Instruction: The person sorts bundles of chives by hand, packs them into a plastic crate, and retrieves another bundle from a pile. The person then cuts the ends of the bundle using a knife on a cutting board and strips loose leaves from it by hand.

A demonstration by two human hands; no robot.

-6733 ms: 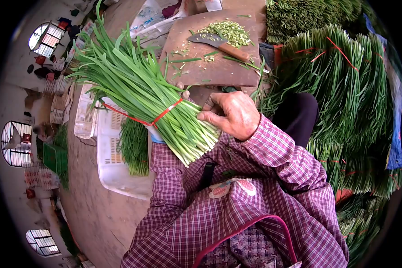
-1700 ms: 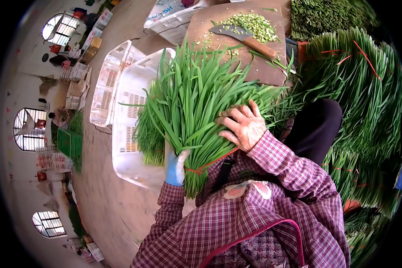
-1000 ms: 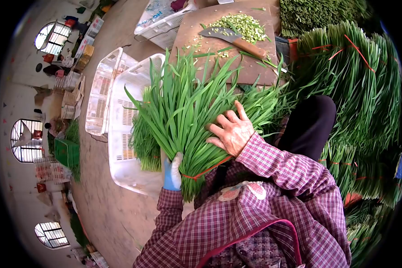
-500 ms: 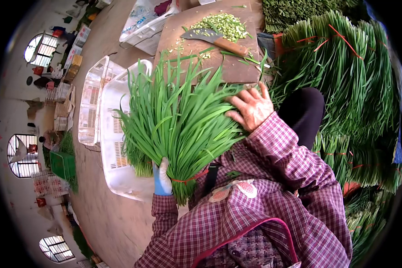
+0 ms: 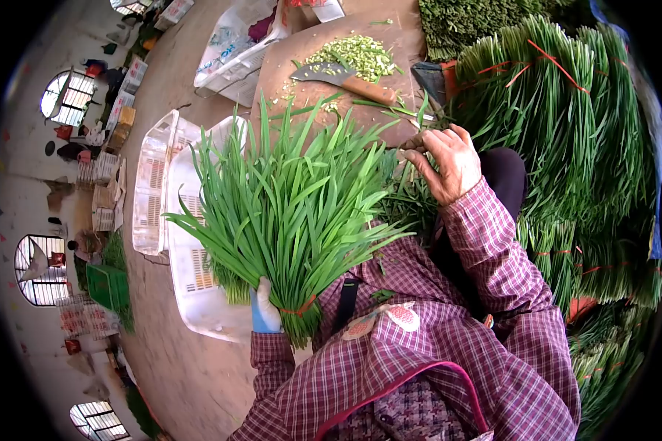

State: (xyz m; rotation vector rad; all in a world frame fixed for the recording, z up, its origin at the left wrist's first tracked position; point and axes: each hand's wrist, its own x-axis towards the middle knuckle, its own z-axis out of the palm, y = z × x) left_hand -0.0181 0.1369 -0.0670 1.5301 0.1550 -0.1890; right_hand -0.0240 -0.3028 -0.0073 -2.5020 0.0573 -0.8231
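Note:
My left hand (image 5: 266, 307), in a pale glove with a blue cuff, grips a bundle of garlic chives (image 5: 294, 198) near its base. A red band (image 5: 299, 307) ties the bundle just above the cut ends, and the leaves fan out away from me. To the right of the leaf tips, my bare right hand (image 5: 449, 163) is apart from the bundle. Its fingers are bent toward the thumb beside the board's near edge; anything between the fingertips is too small to make out. Loose leaf scraps (image 5: 412, 195) lie below it.
A wooden board (image 5: 272, 55) ahead holds a knife (image 5: 346, 79) and chopped stem pieces (image 5: 357, 55). White crates (image 5: 213, 331) stand to the left, one with chives inside. Tied chive bundles (image 5: 552, 125) are stacked on the right. My knee (image 5: 504, 176) is beside my right hand.
My right hand has moved right, off the leaf tips, and its spread fingers have drawn together. The bundle in my left hand now stands freely fanned, shifted slightly down.

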